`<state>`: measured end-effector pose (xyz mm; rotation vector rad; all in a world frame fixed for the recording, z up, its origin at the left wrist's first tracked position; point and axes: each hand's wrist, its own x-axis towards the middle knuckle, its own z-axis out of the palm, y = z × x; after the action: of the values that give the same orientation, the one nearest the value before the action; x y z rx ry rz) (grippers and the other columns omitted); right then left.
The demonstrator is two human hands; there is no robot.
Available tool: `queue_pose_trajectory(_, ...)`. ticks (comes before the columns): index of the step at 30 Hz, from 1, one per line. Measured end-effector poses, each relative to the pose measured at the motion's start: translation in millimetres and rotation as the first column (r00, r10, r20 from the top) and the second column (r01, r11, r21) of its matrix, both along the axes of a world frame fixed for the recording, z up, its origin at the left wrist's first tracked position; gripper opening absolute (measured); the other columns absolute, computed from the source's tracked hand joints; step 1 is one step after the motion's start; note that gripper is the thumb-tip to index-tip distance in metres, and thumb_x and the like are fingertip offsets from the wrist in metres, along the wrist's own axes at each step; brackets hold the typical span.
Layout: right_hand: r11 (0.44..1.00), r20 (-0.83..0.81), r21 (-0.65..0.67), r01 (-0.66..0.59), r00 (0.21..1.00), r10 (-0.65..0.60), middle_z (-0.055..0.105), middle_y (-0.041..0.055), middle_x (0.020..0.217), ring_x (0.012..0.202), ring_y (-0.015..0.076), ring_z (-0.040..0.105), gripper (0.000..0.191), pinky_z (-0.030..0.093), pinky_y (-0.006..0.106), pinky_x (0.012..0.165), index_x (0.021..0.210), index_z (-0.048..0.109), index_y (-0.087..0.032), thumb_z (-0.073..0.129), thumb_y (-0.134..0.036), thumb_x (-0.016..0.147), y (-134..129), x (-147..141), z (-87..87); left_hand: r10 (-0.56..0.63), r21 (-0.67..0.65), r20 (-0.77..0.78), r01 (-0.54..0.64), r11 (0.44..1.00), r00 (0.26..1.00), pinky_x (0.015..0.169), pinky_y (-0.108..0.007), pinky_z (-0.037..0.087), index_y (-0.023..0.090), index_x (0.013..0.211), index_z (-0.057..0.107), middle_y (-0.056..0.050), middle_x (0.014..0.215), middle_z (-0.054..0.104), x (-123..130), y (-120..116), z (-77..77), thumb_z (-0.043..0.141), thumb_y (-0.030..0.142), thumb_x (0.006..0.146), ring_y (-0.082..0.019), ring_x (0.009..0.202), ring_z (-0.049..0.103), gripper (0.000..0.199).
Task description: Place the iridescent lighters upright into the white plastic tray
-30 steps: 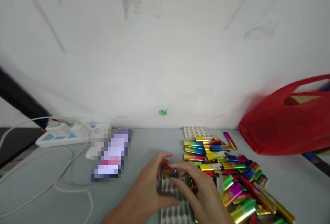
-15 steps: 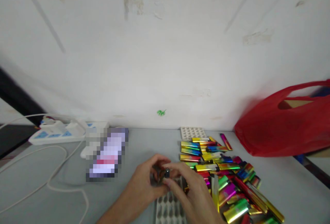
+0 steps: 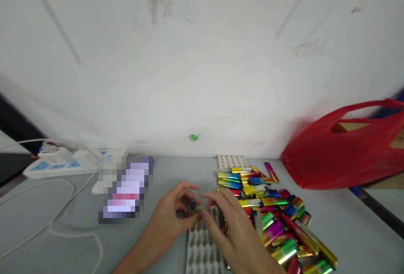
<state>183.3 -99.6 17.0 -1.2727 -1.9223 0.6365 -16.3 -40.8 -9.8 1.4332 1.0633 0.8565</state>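
Observation:
My left hand (image 3: 172, 211) is closed around a small lighter, whose black round-ended top (image 3: 192, 203) sticks up between thumb and fingers. Its body is mostly hidden by the fingers. Facing it, my right hand (image 3: 232, 221) has its thumb and forefinger apart, with nothing visible pinched between their tips. Below both hands lies a light grey tray (image 3: 205, 251) with rows of oblong slots. A gold-and-dark item (image 3: 224, 222) shows behind the right thumb; I cannot tell whether the hand touches it. Several shiny metallic-coloured lighters (image 3: 285, 251) are heaped right of the right hand.
A second white tray (image 3: 232, 161) with holes lies against the wall. At the right stands a red bag (image 3: 341, 152). On the left are a blurred phone (image 3: 129, 190), a power strip (image 3: 34, 169) with plugs, and loose white cables (image 3: 67, 206).
The hands have parted: both were at the black-topped lighter, and now only my left hand holds it. My right thumb and forefinger have come off it. The view has shifted slightly.

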Motion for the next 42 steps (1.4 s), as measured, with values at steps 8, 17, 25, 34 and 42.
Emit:
queue_pose_trajectory(8, 0.910, 0.325, 0.272, 0.314, 0.860, -0.394, 0.060, 0.0114, 0.113, 0.110, 0.0345, 0.056, 0.037, 0.048, 0.053, 0.098, 0.110, 0.065, -0.021, 0.054, 0.005, 0.086, 19, 56, -1.8, -0.039, 0.028, -0.251, 0.047, 0.999, 0.967, 0.070, -0.029, 0.052, 0.021, 0.092, 0.075, 0.002, 0.084, 0.078, -8, -1, 16.4, 0.094, 0.030, 0.071, -0.020, 0.075, 0.073, 0.029)
queue_pose_trajectory(17, 0.857, 0.542, 0.345, 0.381, 0.665, -0.514, 0.058, 0.0148, 0.111, 0.104, 0.0377, 0.055, 0.027, 0.048, 0.053, 0.089, 0.105, 0.073, -0.020, 0.067, -0.002, 0.086, 23, 70, -8.5, 0.036, 0.229, -0.437, 0.073, 0.971, 0.899, 0.073, -0.028, 0.049, 0.023, 0.081, 0.079, 0.004, 0.080, 0.080, -14, 5, 28.5, 0.101, 0.033, 0.070, -0.019, 0.074, 0.072, 0.027)
queue_pose_trajectory(25, 0.836, 0.467, 0.421, 0.352, 0.706, -0.532, 0.066, 0.0134, 0.107, 0.103, 0.0378, 0.059, 0.016, 0.046, 0.052, 0.088, 0.107, 0.076, -0.024, 0.068, -0.014, 0.099, 29, 71, -12.4, -0.005, 0.181, -0.457, 0.098, 0.979, 0.889, 0.073, -0.028, 0.051, 0.024, 0.084, 0.080, 0.003, 0.082, 0.082, -13, 4, 27.1, 0.095, 0.033, 0.075, -0.020, 0.077, 0.074, 0.020)
queue_pose_trajectory(34, 0.868, -0.452, -0.255, 0.427, 0.741, -0.497, 0.075, 0.0036, 0.085, 0.081, 0.0248, 0.069, 0.038, 0.053, 0.038, 0.079, 0.107, 0.069, -0.023, 0.076, -0.059, 0.098, 18, 47, 12.3, 0.006, 0.183, -0.479, 0.093, 0.979, 0.878, 0.075, -0.027, 0.052, 0.025, 0.089, 0.083, 0.003, 0.084, 0.083, -11, 4, 29.7, 0.093, 0.032, 0.074, -0.020, 0.078, 0.075, 0.020)
queue_pose_trajectory(42, 0.813, -0.846, -0.530, -0.241, 0.212, -0.489, 0.077, 0.0046, 0.082, 0.077, 0.0171, 0.069, 0.046, 0.051, 0.024, 0.063, 0.104, 0.080, -0.016, 0.101, -0.044, 0.075, 19, 36, 21.0, 0.041, 0.219, -0.498, 0.079, 0.972, 0.866, 0.075, -0.028, 0.051, 0.027, 0.088, 0.083, 0.003, 0.082, 0.082, -9, 2, 27.3, 0.092, 0.036, 0.076, -0.022, 0.078, 0.073, 0.017)
